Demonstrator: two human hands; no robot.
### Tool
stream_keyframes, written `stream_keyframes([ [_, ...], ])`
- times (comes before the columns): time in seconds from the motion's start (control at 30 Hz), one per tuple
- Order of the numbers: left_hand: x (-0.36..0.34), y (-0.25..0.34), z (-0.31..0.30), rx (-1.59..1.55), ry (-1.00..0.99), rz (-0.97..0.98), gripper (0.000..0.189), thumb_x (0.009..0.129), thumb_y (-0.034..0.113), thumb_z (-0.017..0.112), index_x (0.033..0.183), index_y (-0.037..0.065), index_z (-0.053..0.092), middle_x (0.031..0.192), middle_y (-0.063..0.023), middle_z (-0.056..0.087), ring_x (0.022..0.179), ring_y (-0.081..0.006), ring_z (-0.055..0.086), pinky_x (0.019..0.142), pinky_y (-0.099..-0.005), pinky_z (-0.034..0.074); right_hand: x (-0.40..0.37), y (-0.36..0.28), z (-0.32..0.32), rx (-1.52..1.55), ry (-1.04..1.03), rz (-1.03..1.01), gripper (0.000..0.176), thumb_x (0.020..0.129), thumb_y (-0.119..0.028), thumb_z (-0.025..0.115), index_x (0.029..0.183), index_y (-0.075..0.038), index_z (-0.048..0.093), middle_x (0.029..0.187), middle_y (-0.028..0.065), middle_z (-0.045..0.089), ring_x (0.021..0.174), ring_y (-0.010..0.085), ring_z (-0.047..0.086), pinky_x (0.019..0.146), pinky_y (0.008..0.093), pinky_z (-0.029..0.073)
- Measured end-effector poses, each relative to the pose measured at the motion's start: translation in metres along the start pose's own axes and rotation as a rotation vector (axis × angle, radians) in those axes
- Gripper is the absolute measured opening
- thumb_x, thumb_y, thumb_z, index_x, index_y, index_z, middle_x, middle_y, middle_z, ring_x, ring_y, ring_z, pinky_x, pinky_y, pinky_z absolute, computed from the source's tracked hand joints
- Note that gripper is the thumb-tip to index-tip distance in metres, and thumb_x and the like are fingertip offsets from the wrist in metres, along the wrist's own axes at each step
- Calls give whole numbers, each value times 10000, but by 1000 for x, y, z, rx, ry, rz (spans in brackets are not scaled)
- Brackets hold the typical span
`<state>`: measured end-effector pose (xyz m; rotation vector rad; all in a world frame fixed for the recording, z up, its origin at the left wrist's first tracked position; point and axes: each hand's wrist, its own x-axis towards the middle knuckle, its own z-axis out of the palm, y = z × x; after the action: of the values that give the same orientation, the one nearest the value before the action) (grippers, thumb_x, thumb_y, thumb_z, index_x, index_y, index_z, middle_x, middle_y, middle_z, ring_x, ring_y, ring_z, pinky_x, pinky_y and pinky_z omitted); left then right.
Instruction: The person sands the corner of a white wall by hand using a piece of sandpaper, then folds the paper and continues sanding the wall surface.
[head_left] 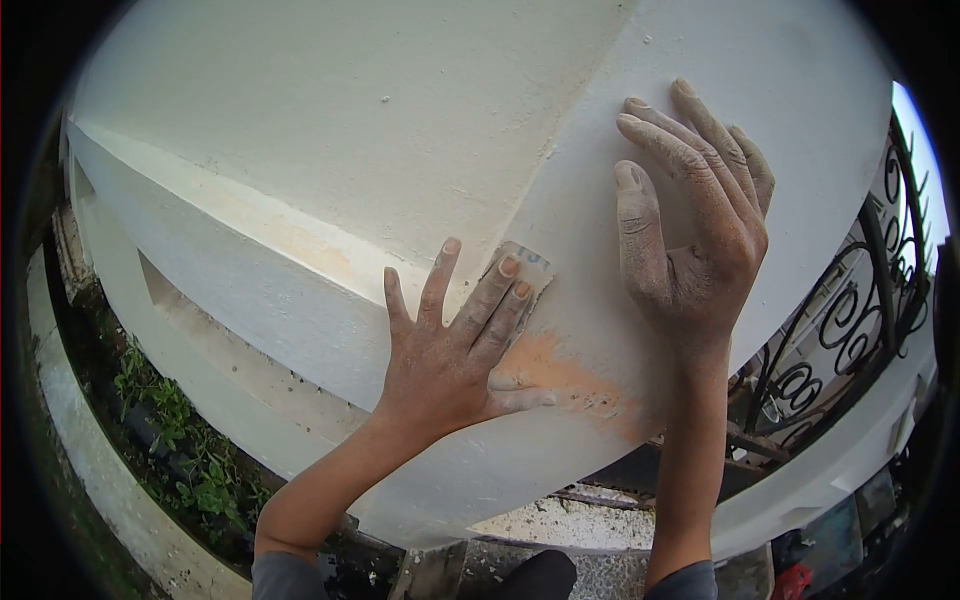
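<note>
My left hand lies with its fingers spread on the white wall, at the corner where a ledge meets a flat pillar face. Two of its fingertips press a small worn piece of sandpaper flat against the surface. Just below that piece, an orange patch shows through the white paint, beside my left thumb. Higher and to the right, my right hand rests against the pillar face, fingers apart and slightly bent, nothing in it. Pale dust coats the fingers of my right hand.
A black wrought-iron fence with scrolls stands at the right. Green plants grow in a strip at the lower left, beside a concrete curb. A red object lies at the lower right.
</note>
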<state>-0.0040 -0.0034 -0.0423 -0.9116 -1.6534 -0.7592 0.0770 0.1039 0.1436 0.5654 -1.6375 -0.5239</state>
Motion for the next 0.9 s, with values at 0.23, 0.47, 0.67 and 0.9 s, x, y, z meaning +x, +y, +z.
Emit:
stream_keyframes([
  [0.23, 42, 4, -12, -11, -22, 14, 1104, 613, 835, 488, 1462, 188, 207, 1526, -59, 171, 1370, -391, 156, 1057, -655, -38, 0, 3, 2, 44, 36, -7, 251, 764, -56, 604, 994, -103, 694, 1013, 59, 699, 1163, 226, 557, 1043, 437, 306],
  [0.47, 42, 2, -10, 20, -25, 50, 1092, 623, 840, 469, 1453, 172, 232, 1517, -91, 191, 1365, -407, 166, 1054, -648, -66, -4, 27, 10, -5, 96, -182, 242, 757, -77, 626, 987, -90, 696, 1004, 68, 700, 1145, 226, 569, 1040, 438, 309],
  [0.67, 8, 6, -3, -1, -33, -3, 1105, 617, 839, 473, 1456, 164, 227, 1519, -84, 192, 1367, -401, 166, 1056, -646, -58, -10, 35, 9, 13, 102, -172, 240, 753, -83, 629, 982, -84, 699, 1006, 85, 698, 1129, 226, 579, 1032, 425, 322],
  [0.9, 63, -2, -15, 49, 14, 43, 1138, 611, 847, 470, 1470, 166, 164, 1518, -115, 177, 1366, -406, 168, 1059, -641, -51, -6, 38, 11, -17, 117, -246, 242, 750, -77, 628, 981, -77, 700, 1020, 111, 691, 1105, 232, 591, 1025, 413, 333],
])
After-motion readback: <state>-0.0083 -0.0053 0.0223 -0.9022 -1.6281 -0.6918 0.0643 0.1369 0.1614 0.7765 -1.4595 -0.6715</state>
